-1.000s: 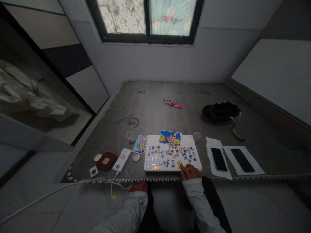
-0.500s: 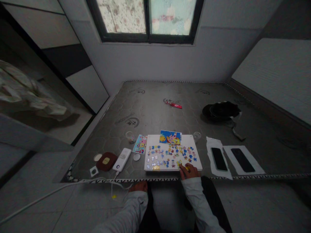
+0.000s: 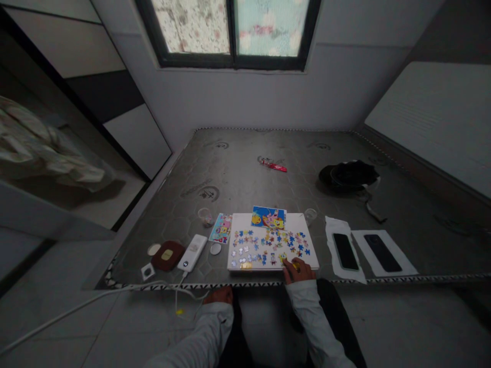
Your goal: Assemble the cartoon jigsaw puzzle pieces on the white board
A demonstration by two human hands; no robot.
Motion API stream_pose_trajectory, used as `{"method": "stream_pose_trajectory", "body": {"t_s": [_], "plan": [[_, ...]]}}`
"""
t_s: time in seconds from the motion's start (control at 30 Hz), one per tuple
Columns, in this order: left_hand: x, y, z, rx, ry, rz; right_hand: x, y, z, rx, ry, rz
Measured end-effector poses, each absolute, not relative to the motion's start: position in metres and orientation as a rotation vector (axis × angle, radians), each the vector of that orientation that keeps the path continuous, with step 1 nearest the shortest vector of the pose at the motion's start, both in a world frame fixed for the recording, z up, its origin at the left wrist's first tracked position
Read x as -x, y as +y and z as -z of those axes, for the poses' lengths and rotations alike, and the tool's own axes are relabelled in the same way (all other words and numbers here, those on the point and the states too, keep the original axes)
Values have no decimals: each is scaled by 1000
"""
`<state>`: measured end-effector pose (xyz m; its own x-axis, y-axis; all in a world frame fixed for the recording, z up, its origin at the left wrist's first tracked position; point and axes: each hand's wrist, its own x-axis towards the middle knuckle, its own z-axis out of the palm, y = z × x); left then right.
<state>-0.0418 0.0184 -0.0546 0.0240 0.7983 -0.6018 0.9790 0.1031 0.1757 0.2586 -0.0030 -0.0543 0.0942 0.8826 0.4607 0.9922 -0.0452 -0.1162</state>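
A white board (image 3: 299,221) near the front edge of the bed-like surface carries several loose jigsaw puzzle pieces (image 3: 248,250), some face up in colour and some pale. At its near right part, my right hand (image 3: 299,271) is bent down with fingertips closed on a yellowish puzzle piece (image 3: 283,257); another yellow bit shows between the fingers. A cartoon picture card (image 3: 268,217) lies across the board's far side. Below the front edge, my left hand (image 3: 219,295) rests near my leg with its fingers curled in, beside a white cable.
Left of the board are a second card (image 3: 221,228), a clear cup (image 3: 205,217), a round lid (image 3: 215,249), a white power bank (image 3: 193,253) and a brown pouch (image 3: 168,255). Rightward lie two phones (image 3: 346,251) on white paper and a dark cap (image 3: 350,175). A red wrapper (image 3: 274,165) lies farther back.
Hardly anything differs. My right hand stays over the same spot on the board with a very slight shift of the fingers; my left hand keeps its place.
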Motion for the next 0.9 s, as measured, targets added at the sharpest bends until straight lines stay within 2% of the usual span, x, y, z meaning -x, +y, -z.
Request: {"method": "stream_pose_trajectory", "body": {"t_s": [0.3,0.77,0.9], "plan": [[44,17,62,-1769,1793,397,-259,-1,59,1991,-1846,397],[42,17,48,-1788,1819,423,-281,-24,41,1715,-1729,445],[41,17,46,-1769,1836,386,-324,-45,50,1899,-1693,399]]}}
